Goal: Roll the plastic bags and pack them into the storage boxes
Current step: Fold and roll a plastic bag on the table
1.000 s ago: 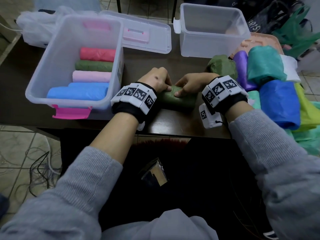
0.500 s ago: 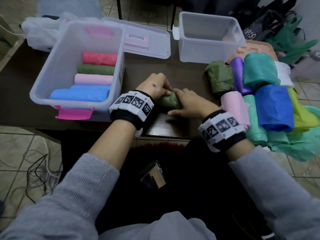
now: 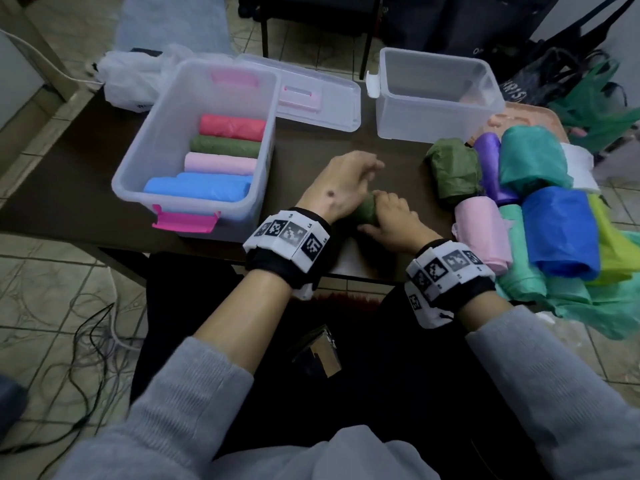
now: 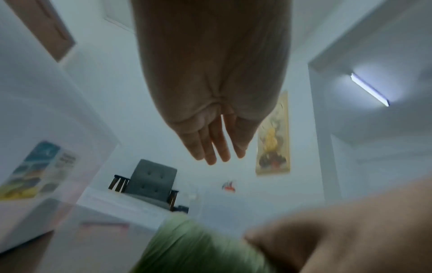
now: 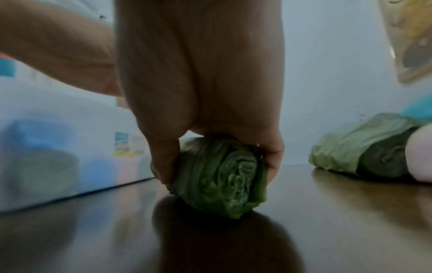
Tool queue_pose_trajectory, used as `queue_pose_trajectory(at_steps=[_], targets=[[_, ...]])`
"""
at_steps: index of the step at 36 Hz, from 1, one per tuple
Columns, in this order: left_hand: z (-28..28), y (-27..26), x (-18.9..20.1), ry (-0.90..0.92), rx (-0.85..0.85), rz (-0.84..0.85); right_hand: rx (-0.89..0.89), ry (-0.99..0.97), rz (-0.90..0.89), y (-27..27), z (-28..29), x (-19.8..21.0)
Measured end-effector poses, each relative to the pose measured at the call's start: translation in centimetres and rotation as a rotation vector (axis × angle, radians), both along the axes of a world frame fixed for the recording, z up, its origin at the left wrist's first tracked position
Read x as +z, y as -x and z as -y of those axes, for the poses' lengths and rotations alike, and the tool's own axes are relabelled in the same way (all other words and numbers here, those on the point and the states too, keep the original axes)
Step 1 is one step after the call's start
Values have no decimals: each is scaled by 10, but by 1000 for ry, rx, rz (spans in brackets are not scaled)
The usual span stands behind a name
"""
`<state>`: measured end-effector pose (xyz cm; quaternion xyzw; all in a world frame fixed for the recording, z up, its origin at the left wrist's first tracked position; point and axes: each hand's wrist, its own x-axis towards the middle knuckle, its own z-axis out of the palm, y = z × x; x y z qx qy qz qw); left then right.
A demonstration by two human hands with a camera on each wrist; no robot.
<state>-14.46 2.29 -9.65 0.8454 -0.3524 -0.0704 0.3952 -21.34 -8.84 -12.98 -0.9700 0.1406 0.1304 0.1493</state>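
A dark green rolled bag (image 3: 366,211) lies on the brown table (image 3: 311,147) near its front edge. My right hand (image 3: 391,220) grips one end of it; in the right wrist view thumb and fingers (image 5: 163,166) curl round the roll (image 5: 224,177). My left hand (image 3: 346,181) hovers just over the roll's far side with straight fingers (image 4: 217,146), holding nothing. The clear box with pink latches (image 3: 138,168) at left holds red (image 3: 232,127), green (image 3: 225,145), pink (image 3: 220,163) and blue (image 3: 197,187) rolls.
A second clear box (image 3: 436,123) stands empty at the back right, with a lid (image 3: 311,98) lying between the boxes. Loosely rolled bags in olive (image 3: 453,171), pink (image 3: 481,233), blue (image 3: 561,230) and teal (image 3: 530,161) pile at the right edge. A white bag (image 3: 131,77) sits back left.
My right hand came round to the near side and took the green roll by its end. My left hand let go and straightened its fingers above it.
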Motion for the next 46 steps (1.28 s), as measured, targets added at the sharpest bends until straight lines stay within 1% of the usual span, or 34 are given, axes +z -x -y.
queue_pose_trajectory(at_steps=[3, 6, 8, 10, 12, 16, 19, 21, 22, 24, 26, 28, 30, 32, 35, 38, 41, 43, 46], targets=[[-16, 7, 22, 198, 49, 16, -77, -206, 36, -8, 5, -1], [-47, 3, 46, 261, 191, 102, -175, -480, 119, -17, 2, 3], [-72, -1, 60, 302, 293, 159, -209, -652, 170, -23, -8, 11], [-97, -6, 67, 293, 415, 213, -188, -791, 224, -32, -20, 22], [-123, -13, 68, 263, 554, 226, -173, -904, 270, -41, -34, 34], [-169, -26, 55, 210, 858, 140, -135, -1044, 363, -59, -62, 61], [-195, -32, 37, 170, 1053, -47, -74, -1005, 427, -72, -83, 77], [-206, -33, 26, 120, 1121, -190, -8, -948, 472, -81, -97, 84], [-208, -33, 23, 118, 1126, -254, 28, -906, 494, -86, -103, 87], [-207, -31, 19, 194, 1118, -354, 105, -772, 508, -96, -116, 89], [-206, -31, 19, 312, 1129, -474, 199, -582, 505, -106, -126, 89], [-202, -32, 19, 378, 1131, -531, 273, -379, 498, -113, -132, 88], [-201, -35, 18, 417, 1159, -502, 324, -194, 461, -118, -140, 86], [-200, -36, 15, 404, 1178, -432, 364, -42, 396, -122, -147, 83], [-197, -32, 12, 340, 1168, -330, 436, 103, 285, -126, -154, 80], [-198, -28, 10, 307, 1157, -247, 465, 120, 161, -128, -162, 79], [-200, -24, 6, 325, 1145, -179, 442, 119, 28, -132, -169, 78], [-202, -22, 2, 355, 1135, -162, 418, 96, -28, -133, -170, 81], [-204, -20, -1, 412, 1126, -172, 438, 43, -114, -132, -171, 90]])
